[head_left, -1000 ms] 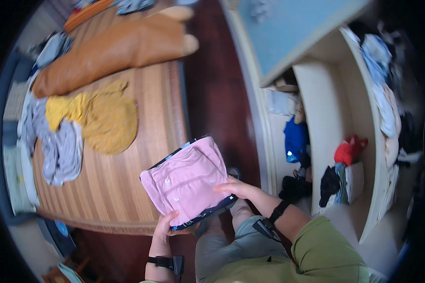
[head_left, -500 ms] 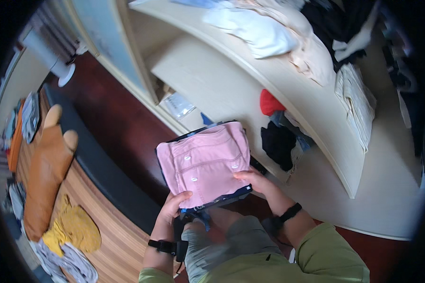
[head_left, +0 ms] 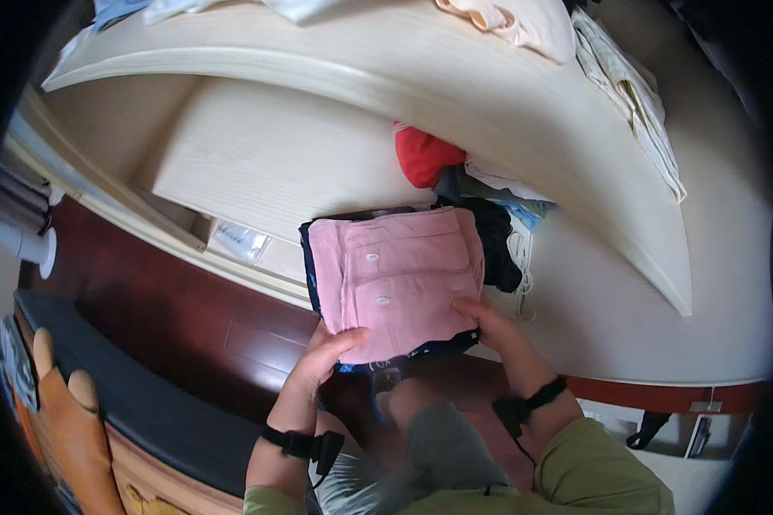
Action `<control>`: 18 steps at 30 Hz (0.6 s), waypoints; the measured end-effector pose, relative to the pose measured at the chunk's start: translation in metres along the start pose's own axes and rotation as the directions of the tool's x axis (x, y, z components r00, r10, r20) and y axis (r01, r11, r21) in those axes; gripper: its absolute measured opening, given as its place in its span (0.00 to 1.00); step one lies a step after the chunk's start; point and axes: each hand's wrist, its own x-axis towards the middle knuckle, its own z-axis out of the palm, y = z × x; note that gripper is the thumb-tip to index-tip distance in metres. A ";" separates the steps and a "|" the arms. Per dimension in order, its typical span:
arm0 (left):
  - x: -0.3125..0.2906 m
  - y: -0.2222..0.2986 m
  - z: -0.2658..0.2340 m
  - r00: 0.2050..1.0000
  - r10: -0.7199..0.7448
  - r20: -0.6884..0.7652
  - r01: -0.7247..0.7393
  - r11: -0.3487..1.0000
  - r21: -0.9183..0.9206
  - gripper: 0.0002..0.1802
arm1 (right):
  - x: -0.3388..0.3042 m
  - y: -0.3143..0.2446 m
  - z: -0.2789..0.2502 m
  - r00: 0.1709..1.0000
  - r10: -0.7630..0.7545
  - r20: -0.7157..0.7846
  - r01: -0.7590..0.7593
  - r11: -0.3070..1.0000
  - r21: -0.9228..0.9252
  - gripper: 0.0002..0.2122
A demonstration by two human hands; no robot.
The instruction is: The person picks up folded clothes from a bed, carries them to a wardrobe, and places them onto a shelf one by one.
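Both of my hands carry a stack of folded clothes in front of me. On top lies a folded pink garment point(head_left: 412, 266) with white buttons, and dark navy cloth point(head_left: 445, 345) shows beneath it along the edges. My left hand point(head_left: 331, 350) grips the near left corner, thumb on the pink cloth and fingers hidden underneath. At the near right edge my right hand point(head_left: 488, 321) holds the stack the same way. Just beyond the stack, a black garment point(head_left: 498, 249), a red cloth point(head_left: 425, 154) and other folded clothes lie on a cabinet shelf point(head_left: 275, 163).
A pale curved upper shelf point(head_left: 361, 81) overhangs the lower one and bears white and peach clothes point(head_left: 524, 26). To the left stand a dark padded bench edge point(head_left: 137, 378) and a brown boot-like leather item point(head_left: 73, 429). A clear plastic packet point(head_left: 240, 240) sits in a lower compartment.
My view has turned right, toward the cabinet. The stack, still in both hands, is now in front of the lower shelf, close to the black garment, which it partly covers.
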 end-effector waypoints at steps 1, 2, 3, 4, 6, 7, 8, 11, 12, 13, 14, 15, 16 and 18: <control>0.008 -0.005 -0.004 1.000 -0.006 0.027 0.006 1.000 0.005 0.45 | 0.005 0.010 -0.004 0.999 -0.003 -0.044 0.006 0.997 0.072 0.25; 0.015 -0.011 -0.009 0.997 0.032 0.066 -0.033 0.999 0.014 0.43 | 0.010 0.019 -0.007 0.996 -0.005 -0.085 0.017 0.990 0.142 0.25; 0.017 -0.014 -0.012 0.992 0.075 0.098 -0.077 0.997 0.021 0.41 | 0.008 0.023 -0.006 0.995 -0.016 -0.100 0.030 0.989 0.145 0.25; 0.017 -0.012 -0.017 0.989 0.020 0.150 -0.018 1.000 -0.016 0.46 | 0.005 0.026 -0.004 0.993 -0.058 -0.102 0.073 0.986 0.150 0.24; 0.020 -0.011 -0.021 0.981 0.024 0.190 -0.021 1.000 -0.017 0.46 | 0.004 0.028 -0.005 0.987 -0.109 -0.116 0.127 0.979 0.159 0.22; 0.021 -0.008 -0.020 0.977 0.025 0.214 -0.021 1.000 -0.022 0.46 | 0.004 0.029 -0.008 0.989 -0.092 -0.114 0.110 0.981 0.160 0.20; 0.021 -0.004 -0.017 0.970 0.040 0.242 -0.040 0.999 -0.005 0.44 | 0.003 0.030 -0.012 0.991 -0.075 -0.111 0.093 0.982 0.162 0.18; 0.017 0.025 0.000 0.954 0.061 0.293 -0.076 0.996 0.041 0.41 | -0.006 0.018 -0.019 0.941 -0.305 -0.146 0.304 0.952 -0.029 0.14; 0.021 0.034 0.010 0.932 0.137 0.336 -0.150 0.989 0.013 0.38 | -0.007 0.006 -0.030 0.958 -0.274 -0.079 0.279 0.959 0.046 0.14; 0.026 0.046 0.022 0.931 0.137 0.340 -0.154 0.988 0.023 0.38 | -0.008 -0.005 -0.039 0.956 -0.281 -0.079 0.285 0.957 0.054 0.14; 0.031 0.060 0.034 0.943 0.139 0.303 -0.169 0.983 0.074 0.38 | -0.009 -0.017 -0.044 0.935 -0.335 -0.116 0.346 0.934 0.090 0.14; 0.038 0.074 0.046 0.952 0.141 0.272 -0.180 0.976 0.124 0.38 | -0.012 -0.029 -0.050 0.908 -0.387 -0.162 0.407 0.905 0.121 0.13; 0.052 0.086 0.058 0.939 0.145 0.311 -0.196 0.971 0.139 0.36 | -0.013 -0.046 -0.058 0.900 -0.396 -0.184 0.429 0.879 0.206 0.12; 0.094 0.117 0.090 0.944 0.061 0.324 -0.171 0.931 0.322 0.33 | -0.012 -0.075 -0.076 0.873 -0.331 -0.358 0.471 0.765 0.440 0.14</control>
